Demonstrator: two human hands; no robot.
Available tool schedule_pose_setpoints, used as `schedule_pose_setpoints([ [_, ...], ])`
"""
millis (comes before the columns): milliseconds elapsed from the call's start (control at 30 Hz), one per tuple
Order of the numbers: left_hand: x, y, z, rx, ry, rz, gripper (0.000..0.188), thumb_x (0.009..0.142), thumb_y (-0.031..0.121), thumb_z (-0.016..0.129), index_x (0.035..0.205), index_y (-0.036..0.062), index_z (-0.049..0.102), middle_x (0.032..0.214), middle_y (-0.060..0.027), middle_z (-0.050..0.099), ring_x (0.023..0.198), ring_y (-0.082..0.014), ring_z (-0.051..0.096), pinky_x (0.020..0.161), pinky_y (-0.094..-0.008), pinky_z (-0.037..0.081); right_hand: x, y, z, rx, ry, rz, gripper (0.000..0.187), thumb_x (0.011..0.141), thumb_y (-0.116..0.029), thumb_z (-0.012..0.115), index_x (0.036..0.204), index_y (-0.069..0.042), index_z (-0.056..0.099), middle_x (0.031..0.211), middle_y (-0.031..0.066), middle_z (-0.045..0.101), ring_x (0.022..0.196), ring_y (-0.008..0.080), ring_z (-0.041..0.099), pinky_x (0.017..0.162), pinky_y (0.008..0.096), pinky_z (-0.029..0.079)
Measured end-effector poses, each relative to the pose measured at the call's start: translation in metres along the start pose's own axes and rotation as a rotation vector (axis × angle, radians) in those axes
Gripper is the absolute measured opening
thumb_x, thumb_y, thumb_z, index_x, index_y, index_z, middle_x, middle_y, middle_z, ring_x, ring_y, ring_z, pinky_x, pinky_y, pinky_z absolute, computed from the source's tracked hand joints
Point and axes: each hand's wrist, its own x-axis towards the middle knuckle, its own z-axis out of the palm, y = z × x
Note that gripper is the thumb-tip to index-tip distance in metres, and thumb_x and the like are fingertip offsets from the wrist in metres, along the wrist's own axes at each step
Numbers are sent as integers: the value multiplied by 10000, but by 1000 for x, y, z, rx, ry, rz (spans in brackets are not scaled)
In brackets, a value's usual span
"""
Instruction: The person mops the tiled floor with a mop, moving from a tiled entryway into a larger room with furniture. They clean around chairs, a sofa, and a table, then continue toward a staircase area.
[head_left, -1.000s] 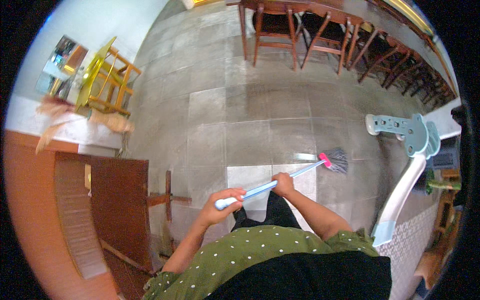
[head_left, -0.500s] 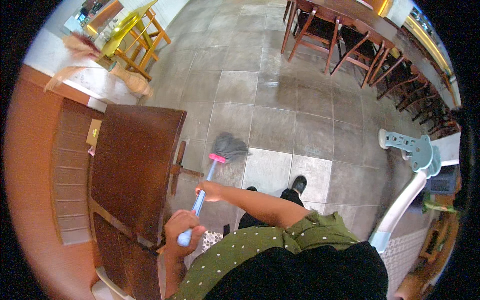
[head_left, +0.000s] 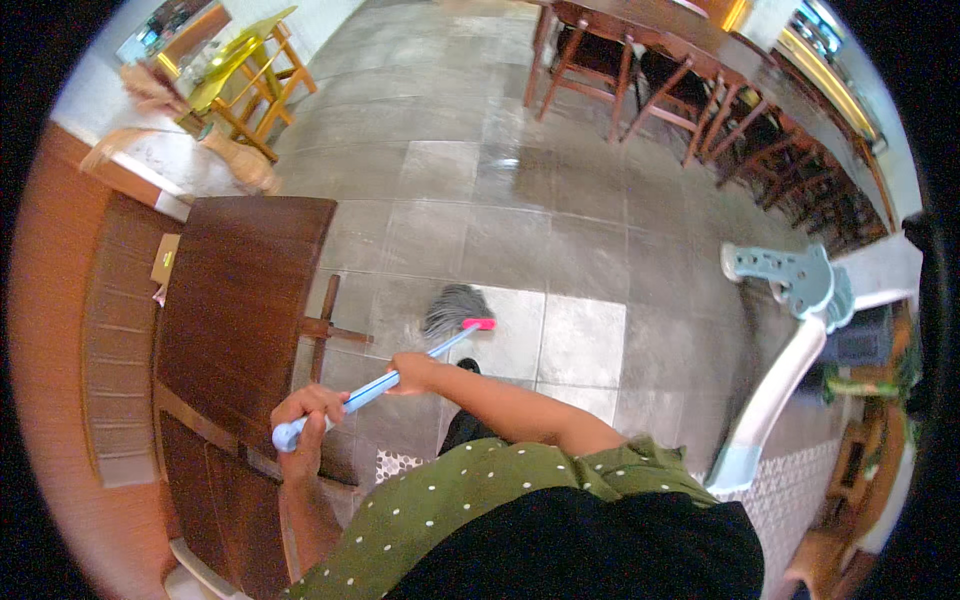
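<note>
A string mop with a light blue handle (head_left: 371, 391), a pink clamp and a grey head (head_left: 456, 311) lies slantwise before me. Its strands rest on the tiled floor, beside the pale tiles. My left hand (head_left: 310, 412) is closed round the top end of the handle, whose rounded tip sticks out past it. Lower on the shaft my right hand (head_left: 411, 373) grips it, the forearm crossing from the right. One black shoe (head_left: 467, 367) shows just behind the pink clamp.
A dark wooden table (head_left: 245, 290) stands close on the left, its foot reaching over the floor. A long table with several chairs (head_left: 590, 70) is at the far right. A blue-and-white plastic slide (head_left: 770, 400) stands right. A yellow high chair (head_left: 250, 80) and wicker vase (head_left: 240, 160) are far left.
The mop head has swung to the right and its handle now slants more flatly. My left hand has moved left and up. The view has shifted, so the furniture sits further left.
</note>
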Motion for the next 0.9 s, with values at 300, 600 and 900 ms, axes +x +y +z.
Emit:
schedule_pose_setpoints([
  [300,-9,-63,204,-242,-644,-51,146,893,142,668,889,65,544,896,-27,551,895,-135,559,1014,-388,459,-269,174,27,58,385,462,315,764,-419,760,852,-121,716,912,162,706,899,375,677,779,492,536],
  [600,-84,-134,345,-136,-1110,-68,227,946,280,682,1041,84,618,983,-8,618,917,-108,560,819,-294,459,-455,311,119,4,458,768,690,623,-384,883,1151,-22,626,1090,224,670,1034,381,645,916,436,517],
  [900,-122,-167,378,-140,-1208,-232,279,917,304,721,1043,82,608,1207,-52,635,1145,-163,561,1004,-356,432,-519,334,173,151,541,715,715,796,-289,763,1382,-14,458,1386,252,481,1298,400,466,1088,427,401],
])
